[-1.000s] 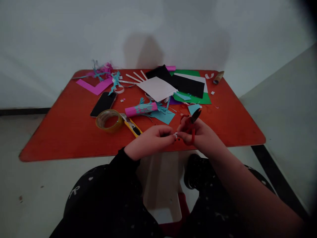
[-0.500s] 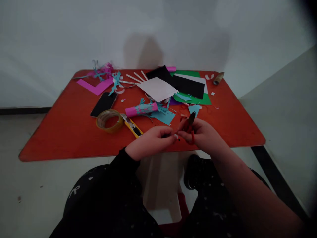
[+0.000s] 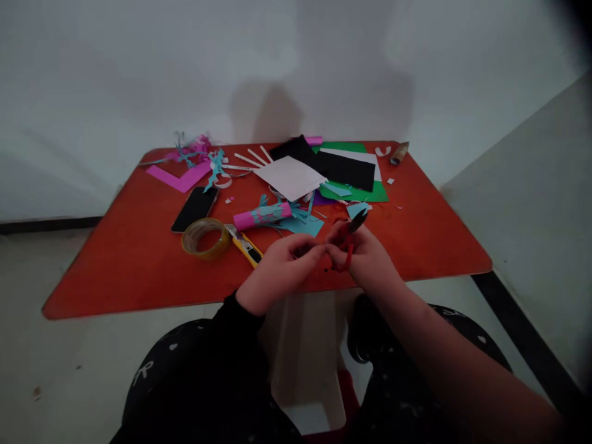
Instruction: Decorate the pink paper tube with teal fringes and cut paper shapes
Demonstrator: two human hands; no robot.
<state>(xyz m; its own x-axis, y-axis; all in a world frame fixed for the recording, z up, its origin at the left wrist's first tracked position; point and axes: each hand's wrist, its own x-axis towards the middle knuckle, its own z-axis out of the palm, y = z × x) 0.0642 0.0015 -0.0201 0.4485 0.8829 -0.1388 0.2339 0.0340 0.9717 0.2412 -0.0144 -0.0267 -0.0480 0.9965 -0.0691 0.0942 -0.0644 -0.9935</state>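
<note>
Over the front edge of the red table (image 3: 152,274), my left hand (image 3: 284,268) and my right hand (image 3: 363,256) meet at the fingertips. Red-handled scissors (image 3: 346,246) hang in my right hand, their dark blades pointing up and away. My left thumb and forefinger are pinched together; whatever they hold is too small to make out. Beyond the hands lie a pink tube (image 3: 245,220) with light-blue scales and a light-blue sheet (image 3: 305,226). A yellow box cutter (image 3: 250,250) lies just left of my left hand.
A tape roll (image 3: 206,239) and a phone (image 3: 195,208) lie at the left. Farther back are a white sheet (image 3: 290,177), black paper (image 3: 346,171), green paper (image 3: 379,191), a pink piece (image 3: 182,179) and shredded scraps. A brown cone (image 3: 399,153) lies at the back right.
My hands have come together at the fingertips, and the white bit at my left thumb no longer shows. The scissors have tilted to the right. The camera view has shifted slightly.
</note>
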